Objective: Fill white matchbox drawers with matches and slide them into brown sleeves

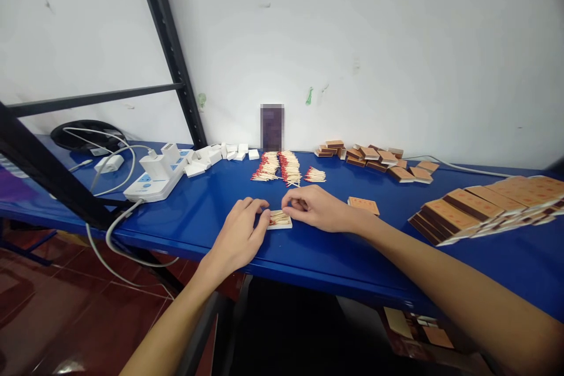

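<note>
A small white matchbox tray with matches lying in it rests on the blue table, between my hands. My left hand grips the tray's left end with thumb and fingers. At the other end, my right hand is closed, its thumb and forefinger pinched over the matches; whatever is in that pinch is hidden. Behind them lie two long heaps of red-tipped matches and a smaller pile of matches. An orange matchbox sleeve lies just beyond my right forearm.
Stacked matchboxes fill the right side, and loose matchbox sleeves lie along the wall. White empty trays are heaped back left, beside a power strip with cables. A black shelf post rises at left.
</note>
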Demonstrator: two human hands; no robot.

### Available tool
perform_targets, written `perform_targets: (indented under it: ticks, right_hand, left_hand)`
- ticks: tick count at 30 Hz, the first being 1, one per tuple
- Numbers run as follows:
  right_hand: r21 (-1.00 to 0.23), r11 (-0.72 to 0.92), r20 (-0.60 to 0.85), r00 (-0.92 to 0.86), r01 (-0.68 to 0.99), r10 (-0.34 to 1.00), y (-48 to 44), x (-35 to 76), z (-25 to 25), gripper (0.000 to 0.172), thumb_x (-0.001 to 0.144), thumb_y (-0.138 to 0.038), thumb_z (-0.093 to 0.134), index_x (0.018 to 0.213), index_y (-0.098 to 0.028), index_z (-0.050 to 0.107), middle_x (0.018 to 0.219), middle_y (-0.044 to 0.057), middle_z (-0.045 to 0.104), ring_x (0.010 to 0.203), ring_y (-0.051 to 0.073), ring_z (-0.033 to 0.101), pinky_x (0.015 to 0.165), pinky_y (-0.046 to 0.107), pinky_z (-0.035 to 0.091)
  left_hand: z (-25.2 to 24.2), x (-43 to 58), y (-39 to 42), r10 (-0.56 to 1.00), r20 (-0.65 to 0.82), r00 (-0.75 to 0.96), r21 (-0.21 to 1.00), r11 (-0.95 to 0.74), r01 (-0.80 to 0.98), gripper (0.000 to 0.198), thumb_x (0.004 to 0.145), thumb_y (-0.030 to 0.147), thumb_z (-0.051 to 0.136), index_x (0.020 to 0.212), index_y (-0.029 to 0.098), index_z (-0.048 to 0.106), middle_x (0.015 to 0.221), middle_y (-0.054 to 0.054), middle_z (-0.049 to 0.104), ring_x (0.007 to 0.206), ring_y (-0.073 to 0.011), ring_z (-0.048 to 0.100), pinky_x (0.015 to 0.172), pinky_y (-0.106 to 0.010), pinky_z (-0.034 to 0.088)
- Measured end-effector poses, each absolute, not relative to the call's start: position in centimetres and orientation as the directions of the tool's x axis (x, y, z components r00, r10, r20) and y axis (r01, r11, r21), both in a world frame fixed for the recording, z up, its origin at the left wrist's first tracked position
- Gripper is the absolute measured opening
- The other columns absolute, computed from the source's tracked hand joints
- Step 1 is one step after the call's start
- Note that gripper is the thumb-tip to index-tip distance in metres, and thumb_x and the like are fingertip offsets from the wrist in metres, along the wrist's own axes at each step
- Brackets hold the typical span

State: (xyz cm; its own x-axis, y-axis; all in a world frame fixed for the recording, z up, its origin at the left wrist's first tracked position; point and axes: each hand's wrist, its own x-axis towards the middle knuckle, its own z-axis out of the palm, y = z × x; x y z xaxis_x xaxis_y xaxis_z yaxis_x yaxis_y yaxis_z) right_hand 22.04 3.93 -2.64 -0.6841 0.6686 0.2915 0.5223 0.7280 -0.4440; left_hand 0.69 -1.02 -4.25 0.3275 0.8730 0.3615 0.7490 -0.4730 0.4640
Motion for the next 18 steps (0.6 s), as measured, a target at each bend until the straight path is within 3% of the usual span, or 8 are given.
perform_targets:
  ticks: [7,14,18]
  right_hand:
    - [-0.425,0.737,0.299,-0.688,0.525,0.662,4.0,22.0,-3.2,0.015,0.093,-0.028,0.050,0.085,-0.019,0.060,0.062,-0.005,0.048,0.057,0.011,0.042,0.057,0.024,0.030]
    - [-0.491,0.711,0.303,-0.667,0.503,0.681,4.0,21.8,-3.2,0.017,0.093,-0.028,0.048,0.086,-0.019,0.060,0.067,-0.002,0.053,0.060,0.012,0.046,0.058,0.024,0.035]
    - [-0.267,0.607,0.406,-0.484,0.748,0.775,5.7,23.2,-3.3,0.018,0.094,-0.024,0.042,0.089,-0.019,0.058,0.082,0.002,0.060,0.070,0.015,0.051,0.065,0.027,0.037]
  left_hand:
    - [-4.0,0.5,-1.5,0.837,0.311,0.451,0.440,-0.547,0.712,0.043,0.091,0.034,0.054,0.133,0.028,0.046,0.116,-0.004,0.059,0.106,-0.0244,0.050,0.097,-0.042,0.040]
    - [-4.1,0.4,-1.4,0.827,0.313,0.467,0.443,-0.562,0.699,0.033,0.093,0.031,0.053,0.126,0.028,0.053,0.110,-0.003,0.060,0.101,-0.0234,0.051,0.092,-0.040,0.041]
    - [-4.2,0.3,-1.4,0.825,0.326,0.462,0.456,-0.565,0.688,0.027,0.092,0.030,0.054,0.119,0.027,0.057,0.107,-0.004,0.060,0.099,-0.0230,0.052,0.089,-0.039,0.043]
